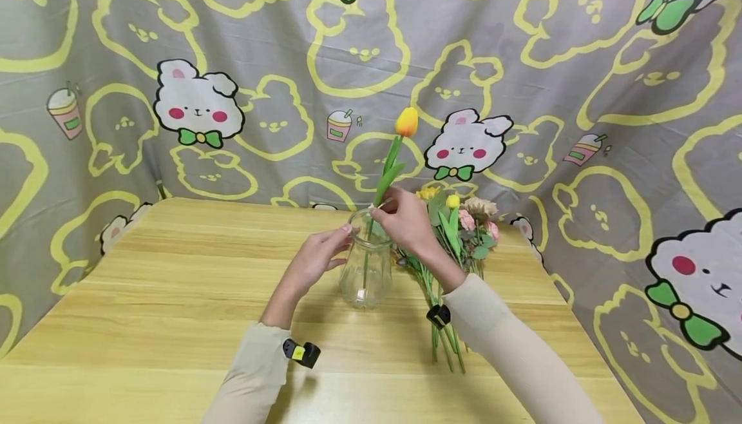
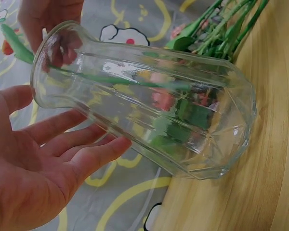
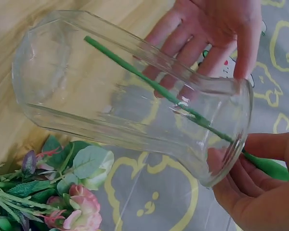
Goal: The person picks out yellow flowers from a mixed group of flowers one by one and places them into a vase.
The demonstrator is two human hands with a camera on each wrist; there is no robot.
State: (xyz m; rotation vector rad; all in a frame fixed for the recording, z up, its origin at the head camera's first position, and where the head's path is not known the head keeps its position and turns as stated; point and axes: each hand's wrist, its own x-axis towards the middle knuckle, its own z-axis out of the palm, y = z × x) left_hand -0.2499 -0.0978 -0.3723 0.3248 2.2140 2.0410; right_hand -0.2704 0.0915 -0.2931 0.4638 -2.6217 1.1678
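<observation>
A clear glass vase with a flared rim and faceted base stands upright on the table. My right hand pinches the stem of a yellow-orange tulip just above the vase mouth. The tulip's green stem reaches down inside the glass, while its bloom and leaves rise above the rim. At the vase's left side, my left hand has its fingers extended, with the thumb against the rim. In the left wrist view the fingers lie along the glass without curling round it.
Right of the vase, a bunch of artificial flowers lies on the wooden table, its stems toward the front. Pink and yellow blooms show among green leaves. A patterned grey curtain hangs behind and at both sides.
</observation>
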